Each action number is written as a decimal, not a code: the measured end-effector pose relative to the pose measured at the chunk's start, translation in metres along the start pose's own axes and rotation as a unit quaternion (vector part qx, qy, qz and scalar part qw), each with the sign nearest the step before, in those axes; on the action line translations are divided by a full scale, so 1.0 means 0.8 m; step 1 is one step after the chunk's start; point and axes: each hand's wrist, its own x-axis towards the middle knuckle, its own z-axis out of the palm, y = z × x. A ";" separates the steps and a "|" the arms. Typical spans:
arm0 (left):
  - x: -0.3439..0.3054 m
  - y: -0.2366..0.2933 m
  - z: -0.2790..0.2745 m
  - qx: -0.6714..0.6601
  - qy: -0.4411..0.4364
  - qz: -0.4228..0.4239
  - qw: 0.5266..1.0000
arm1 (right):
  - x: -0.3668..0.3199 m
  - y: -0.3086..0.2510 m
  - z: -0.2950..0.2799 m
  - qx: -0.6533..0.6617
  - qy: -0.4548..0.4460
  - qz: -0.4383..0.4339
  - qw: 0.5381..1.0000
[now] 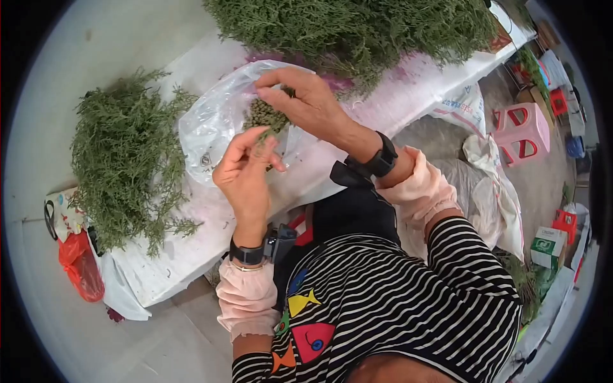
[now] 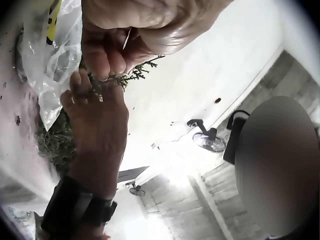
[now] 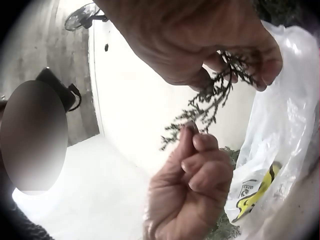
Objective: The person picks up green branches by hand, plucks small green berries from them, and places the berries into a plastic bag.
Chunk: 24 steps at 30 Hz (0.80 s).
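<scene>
A small evergreen sprig spans the gap between the two hands. My left hand pinches one end between thumb and forefinger, its other fingers folded in, as the right wrist view shows. From the other side my right hand holds its bent fingers and thumb around the leafy part. Below both hands, a clear plastic bag lies spread on the table, holding a heap of small round green pieces. The bag carries a yellow printed mark, visible in the right wrist view.
Cut evergreen branches are piled at the table's left, and a larger heap covers its far side. The white-covered table has its near edge by the person's lap. A pink stool and white sacks stand to the right.
</scene>
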 end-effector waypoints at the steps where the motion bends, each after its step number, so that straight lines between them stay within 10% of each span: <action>1: 0.001 0.001 -0.003 -0.026 0.000 -0.012 1.000 | 0.001 0.001 -0.002 0.009 -0.049 0.004 0.999; 5: -0.009 0.009 -0.026 -0.053 0.053 -0.053 0.996 | -0.026 -0.017 -0.055 -0.070 0.086 -0.105 0.988; 9: -0.058 0.034 -0.067 0.032 0.041 -0.041 0.998 | -0.107 -0.008 -0.155 -0.146 0.145 0.007 0.979; 14: -0.127 0.045 -0.127 -0.045 0.018 -0.122 0.991 | -0.324 0.122 -0.236 -0.161 -0.024 0.352 0.922; 19: -0.172 0.040 -0.164 0.017 0.016 -0.171 0.985 | -0.498 0.115 -0.256 -0.071 0.020 0.617 0.784; 24: -0.185 0.036 -0.164 0.037 0.036 -0.211 0.976 | -0.648 0.112 -0.158 -0.106 -0.196 0.552 0.804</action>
